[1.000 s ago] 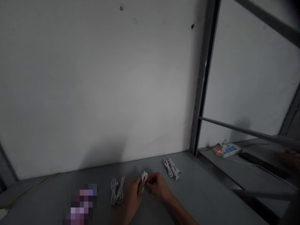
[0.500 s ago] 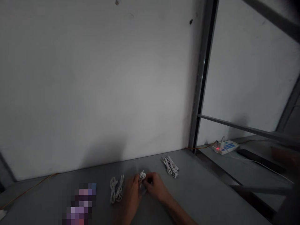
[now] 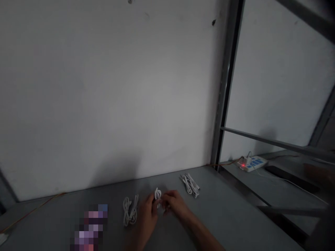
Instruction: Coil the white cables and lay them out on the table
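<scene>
Pinch white cable coil (image 3: 157, 194), lower centre of frame, firmly in left hand (image 3: 148, 211), as now, and guide strands with right hand (image 3: 172, 203) close beside (cannot tell if gripping), without tugging loops.

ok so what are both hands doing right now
Left hand: closed on a coiled white cable.
Right hand: fingers bent, at the same coil's side; whether it grips the cable can't be told.

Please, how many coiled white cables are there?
5: two cables to the left of the left hand, one held cable between both hands, and two far cables, close together, beyond the right hand. More may hide behind the hands.
</scene>
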Demonstrator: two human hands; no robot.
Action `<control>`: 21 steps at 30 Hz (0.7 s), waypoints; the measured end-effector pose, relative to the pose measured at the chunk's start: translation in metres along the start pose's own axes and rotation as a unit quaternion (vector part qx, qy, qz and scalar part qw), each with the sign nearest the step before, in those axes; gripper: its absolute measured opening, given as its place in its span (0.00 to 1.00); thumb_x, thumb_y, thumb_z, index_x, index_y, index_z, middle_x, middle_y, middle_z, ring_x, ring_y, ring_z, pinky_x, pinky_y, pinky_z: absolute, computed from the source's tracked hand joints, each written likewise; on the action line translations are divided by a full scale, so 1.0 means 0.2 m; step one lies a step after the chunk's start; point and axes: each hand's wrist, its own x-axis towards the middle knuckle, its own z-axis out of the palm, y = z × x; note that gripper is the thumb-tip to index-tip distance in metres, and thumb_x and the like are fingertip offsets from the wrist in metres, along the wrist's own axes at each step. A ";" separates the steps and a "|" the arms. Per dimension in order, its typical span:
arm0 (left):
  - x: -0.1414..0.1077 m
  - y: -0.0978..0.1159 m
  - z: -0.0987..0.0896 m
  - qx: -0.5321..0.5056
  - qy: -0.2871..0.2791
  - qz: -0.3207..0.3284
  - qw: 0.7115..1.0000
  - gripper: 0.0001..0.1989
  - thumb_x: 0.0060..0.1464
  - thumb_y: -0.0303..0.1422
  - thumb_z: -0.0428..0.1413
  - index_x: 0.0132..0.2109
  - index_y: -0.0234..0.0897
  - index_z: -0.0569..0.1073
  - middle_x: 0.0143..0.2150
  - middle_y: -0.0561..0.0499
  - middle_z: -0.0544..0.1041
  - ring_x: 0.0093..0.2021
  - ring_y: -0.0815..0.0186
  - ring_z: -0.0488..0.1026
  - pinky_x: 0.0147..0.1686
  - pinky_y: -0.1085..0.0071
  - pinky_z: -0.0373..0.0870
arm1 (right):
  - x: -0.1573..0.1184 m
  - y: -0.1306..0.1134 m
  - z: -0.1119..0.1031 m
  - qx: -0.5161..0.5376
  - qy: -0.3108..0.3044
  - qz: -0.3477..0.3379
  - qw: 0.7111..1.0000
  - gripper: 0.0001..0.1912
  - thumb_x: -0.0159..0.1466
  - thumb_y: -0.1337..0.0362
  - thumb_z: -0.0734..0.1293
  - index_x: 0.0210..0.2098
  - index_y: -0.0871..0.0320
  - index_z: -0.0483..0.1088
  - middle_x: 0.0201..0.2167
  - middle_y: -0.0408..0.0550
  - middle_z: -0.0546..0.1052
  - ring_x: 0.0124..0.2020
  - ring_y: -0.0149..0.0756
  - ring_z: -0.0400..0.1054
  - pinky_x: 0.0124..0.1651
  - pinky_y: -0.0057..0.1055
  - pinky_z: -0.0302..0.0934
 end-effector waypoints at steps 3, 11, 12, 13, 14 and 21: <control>0.01 -0.01 -0.01 -0.011 0.023 -0.015 1.000 0.13 0.57 0.35 0.47 0.35 0.39 0.75 0.33 0.46 0.79 0.35 0.60 0.76 0.37 0.67 0.69 | -0.03 -0.01 0.00 -0.127 0.013 -0.141 0.982 0.15 0.61 0.58 0.61 0.23 0.61 0.66 0.18 0.40 0.66 0.19 0.28 0.60 0.22 0.24 0.58; 0.02 0.00 -0.04 -0.038 0.015 -0.039 0.998 0.15 0.55 0.39 0.48 0.35 0.38 0.77 0.32 0.45 0.81 0.33 0.59 0.77 0.34 0.68 0.69 | -0.04 0.03 -0.02 -0.305 0.025 -0.318 0.898 0.07 0.64 0.66 0.61 0.35 0.59 0.72 0.31 0.47 0.75 0.32 0.33 0.68 0.37 0.27 0.59; 0.02 0.00 -0.04 -0.039 0.013 -0.039 0.998 0.15 0.55 0.39 0.48 0.35 0.38 0.77 0.31 0.46 0.81 0.32 0.60 0.77 0.33 0.69 0.68 | -0.03 0.03 -0.03 -0.313 0.028 -0.321 0.893 0.08 0.64 0.67 0.61 0.34 0.59 0.72 0.30 0.47 0.75 0.32 0.33 0.68 0.37 0.27 0.59; 0.02 0.01 -0.04 -0.040 0.010 -0.041 0.998 0.15 0.55 0.39 0.48 0.35 0.38 0.76 0.31 0.46 0.81 0.31 0.60 0.77 0.32 0.69 0.68 | -0.03 0.03 -0.03 -0.319 0.032 -0.321 0.891 0.09 0.64 0.68 0.61 0.32 0.60 0.72 0.29 0.47 0.75 0.31 0.33 0.68 0.37 0.27 0.59; 0.02 0.02 -0.04 -0.040 0.008 -0.043 0.998 0.15 0.55 0.40 0.47 0.35 0.38 0.76 0.30 0.47 0.81 0.31 0.61 0.77 0.32 0.70 0.68 | -0.03 0.03 -0.03 -0.325 0.035 -0.320 0.889 0.09 0.64 0.69 0.61 0.30 0.60 0.72 0.28 0.47 0.75 0.30 0.33 0.68 0.36 0.26 0.58; 0.01 0.03 -0.05 -0.034 -0.002 -0.044 0.998 0.16 0.57 0.40 0.46 0.31 0.38 0.75 0.25 0.49 0.78 0.29 0.62 0.76 0.30 0.71 0.66 | -0.03 0.04 -0.03 -0.370 0.051 -0.333 0.866 0.13 0.65 0.67 0.58 0.26 0.61 0.69 0.26 0.47 0.72 0.29 0.33 0.65 0.35 0.27 0.56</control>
